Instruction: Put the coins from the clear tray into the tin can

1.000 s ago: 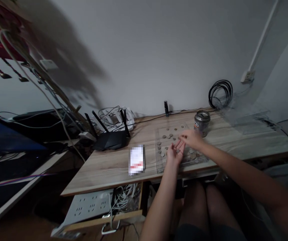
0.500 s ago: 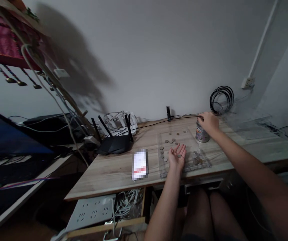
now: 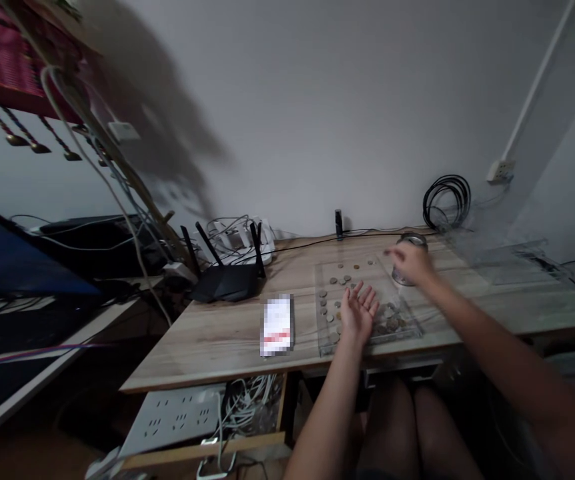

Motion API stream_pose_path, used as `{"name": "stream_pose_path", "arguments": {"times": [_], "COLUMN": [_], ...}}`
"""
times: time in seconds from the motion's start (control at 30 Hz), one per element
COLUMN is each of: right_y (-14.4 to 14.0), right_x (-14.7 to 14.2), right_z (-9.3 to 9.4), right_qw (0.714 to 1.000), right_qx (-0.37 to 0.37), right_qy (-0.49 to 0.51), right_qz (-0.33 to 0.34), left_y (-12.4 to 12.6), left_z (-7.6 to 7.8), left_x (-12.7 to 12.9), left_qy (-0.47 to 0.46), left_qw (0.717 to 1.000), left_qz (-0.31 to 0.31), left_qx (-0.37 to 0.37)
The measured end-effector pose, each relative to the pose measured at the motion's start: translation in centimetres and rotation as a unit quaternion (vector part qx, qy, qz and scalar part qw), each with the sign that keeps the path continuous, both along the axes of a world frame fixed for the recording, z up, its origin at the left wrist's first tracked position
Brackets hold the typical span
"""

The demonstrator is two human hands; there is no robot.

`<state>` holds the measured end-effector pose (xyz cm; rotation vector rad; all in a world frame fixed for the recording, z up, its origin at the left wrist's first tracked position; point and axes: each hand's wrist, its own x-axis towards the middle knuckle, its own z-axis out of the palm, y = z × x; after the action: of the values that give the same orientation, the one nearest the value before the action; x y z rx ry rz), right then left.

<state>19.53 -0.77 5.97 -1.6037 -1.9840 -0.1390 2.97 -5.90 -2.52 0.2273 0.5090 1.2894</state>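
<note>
The right hand [image 3: 410,262] is motion-blurred and hides most of the tin can [image 3: 409,241].

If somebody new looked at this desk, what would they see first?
Probably the coins scattered in a clear tray in the middle of the wooden desk. The left hand lies palm up over the tray, and the right hand is beside a tin can just behind it.

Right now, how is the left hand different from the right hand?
The left hand lies palm up and open over the clear tray of coins, while the right hand is turned palm down. The left hand is nearer the person; the right hand reaches farther back, in front of the metal can. The left hand looks sharp, the right hand blurred. Both are bare and hover above the wooden desk.
</note>
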Motion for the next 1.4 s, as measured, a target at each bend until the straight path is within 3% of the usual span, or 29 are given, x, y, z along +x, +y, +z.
{"name": "stream_pose_path", "arguments": {"times": [0.07,0.13,0.2,0.4,0.47,0.53,0.6,0.7,0.77,0.83,0.93,1.0,1.1,1.2,1.27,1.33,1.4], "right_y": [3.4,5.8,7.0,7.5,7.1,6.0,4.0,-0.7,-4.2,-7.7,-11.8,-13.6,-14.6,-13.5,-11.7,-9.3,-7.0], "right_x": [3.1,5.2,5.9,4.0,3.6,3.1,2.5,1.1,0.1,-0.6,-1.0,-0.8,-0.4,-0.3,-0.9,-2.1,-3.9], "right_z": [2.6,3.9,4.2,4.0,4.2,4.1,3.4,0.5,-2.2,-5.0,-8.2,-9.5,-9.9,-9.2,-8.7,-8.5,-8.4], "right_qw": [0.987,0.972,0.964,0.953,0.951,0.960,0.980,0.999,0.996,0.986,0.964,0.949,0.944,0.965,0.980,0.982,0.965], "right_qx": [-0.015,-0.081,-0.124,-0.137,-0.138,-0.115,-0.062,-0.004,-0.011,-0.022,-0.032,-0.033,-0.038,-0.041,-0.064,-0.134,-0.221], "right_qy": [0.005,-0.019,-0.044,-0.072,-0.080,-0.083,-0.060,0.017,0.073,0.135,0.245,0.302,0.323,0.257,0.186,0.118,0.062], "right_qz": [-0.158,-0.220,-0.230,-0.261,-0.266,-0.242,-0.179,-0.044,0.044,0.092,0.097,0.086,0.065,0.039,0.032,0.059,0.126], "left_y": [0.0,0.0,-0.1,-0.3,-0.4,-0.4,-0.2,0.5,1.3,2.0,2.9,3.0,2.6,1.6,0.8,-0.1,-0.9], "left_z": [-0.1,0.0,0.1,0.4,0.3,0.0,-0.4,-0.6,-0.4,0.0,0.6,0.9,1.1,1.1,1.1,1.1,1.1], "left_x": [0.0,-0.1,-0.2,-0.2,0.1,0.6,1.2,2.0,2.6,3.1,3.9,4.2,3.8,2.2,0.5,-1.4,-3.2], "left_qy": [0.015,0.024,0.025,0.046,0.093,0.197,0.324,0.440,0.479,0.525,0.576,0.589,0.603,0.613,0.601,0.523,0.376], "left_qw": [1.000,0.999,0.999,0.999,0.995,0.977,0.937,0.874,0.844,0.807,0.762,0.749,0.735,0.726,0.747,0.830,0.920], "left_qz": [-0.009,-0.013,-0.013,0.003,0.019,0.033,0.018,-0.059,-0.104,-0.147,-0.198,-0.212,-0.224,-0.224,-0.190,-0.082,0.047], "left_qx": [0.011,0.020,0.023,0.022,0.033,0.070,0.127,0.196,0.219,0.226,0.219,0.216,0.215,0.217,0.211,0.176,0.103]}}
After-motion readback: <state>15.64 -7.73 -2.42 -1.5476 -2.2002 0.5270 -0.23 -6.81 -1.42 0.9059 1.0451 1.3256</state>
